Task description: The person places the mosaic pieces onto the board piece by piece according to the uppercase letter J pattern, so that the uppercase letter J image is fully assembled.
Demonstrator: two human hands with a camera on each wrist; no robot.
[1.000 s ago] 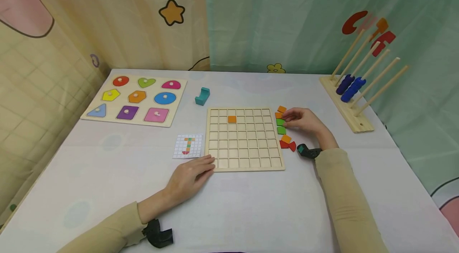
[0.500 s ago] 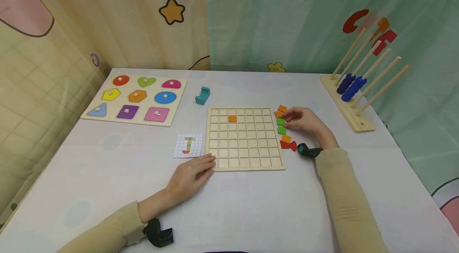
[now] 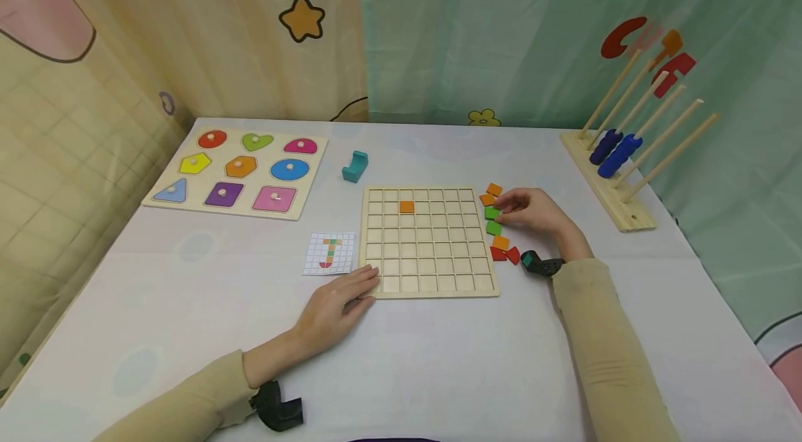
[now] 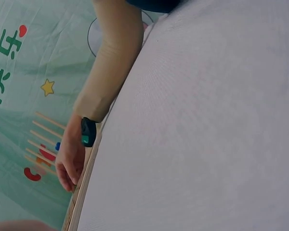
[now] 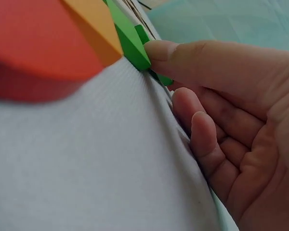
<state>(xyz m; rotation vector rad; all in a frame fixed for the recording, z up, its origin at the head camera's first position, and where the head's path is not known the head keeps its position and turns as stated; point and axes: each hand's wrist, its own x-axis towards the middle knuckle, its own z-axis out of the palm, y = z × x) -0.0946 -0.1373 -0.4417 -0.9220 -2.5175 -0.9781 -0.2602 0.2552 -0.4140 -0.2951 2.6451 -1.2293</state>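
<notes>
In the head view a wooden grid board lies mid-table, with one orange square tile in its upper part. My left hand rests with extended fingers on the board's near-left corner. To the right of the board, my right hand pinches a green square tile in the loose row; the right wrist view has the thumb against it, the index fingertip largely hidden. Around it lie another green tile, several orange tiles and red pieces. A printed pattern card lies left of the board.
A shape puzzle with knobbed pieces lies at the back left. Behind the board sits a teal curved block. A peg stand with blue beads stands at the back right. Curtains hang behind the table.
</notes>
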